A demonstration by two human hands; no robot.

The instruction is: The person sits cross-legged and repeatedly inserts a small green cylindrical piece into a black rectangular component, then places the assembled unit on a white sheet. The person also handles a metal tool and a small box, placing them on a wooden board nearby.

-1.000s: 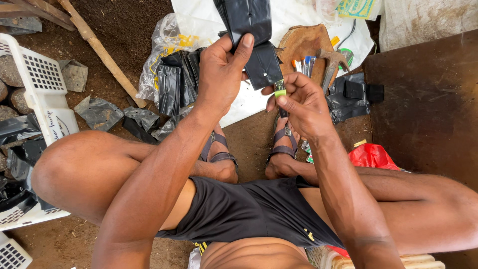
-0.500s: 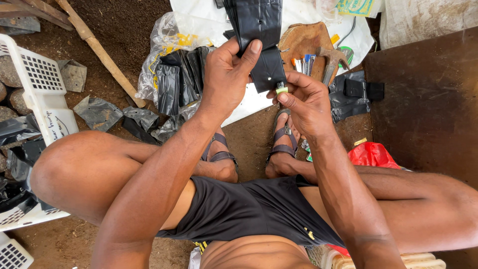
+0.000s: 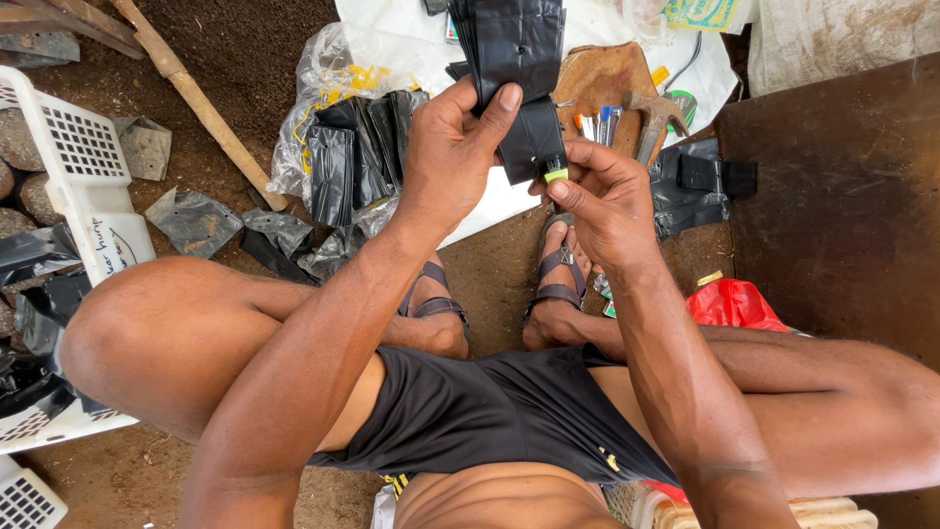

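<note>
My left hand (image 3: 452,147) grips a folded stack of black plastic bags (image 3: 516,59), thumb pressed on its front, held up over my knees. My right hand (image 3: 604,201) pinches a small green-tipped tool (image 3: 555,173) against the stack's lower right corner. Both hands touch the stack. The tool's body is hidden by my fingers. I sit with knees apart, my sandalled feet (image 3: 558,269) on the dirt below the hands.
More black bags in clear wrapping (image 3: 343,147) lie on the ground to the left. A white plastic crate (image 3: 83,176) stands far left, a wooden stick (image 3: 196,98) beside it. A hammer (image 3: 651,118), a brown pouch and a red bag (image 3: 729,304) lie right; a dark board (image 3: 842,206) beyond.
Both hands have lifted the black stack slightly higher and nearer the camera. My right hand's green-tipped tool stays at the stack's lower corner.
</note>
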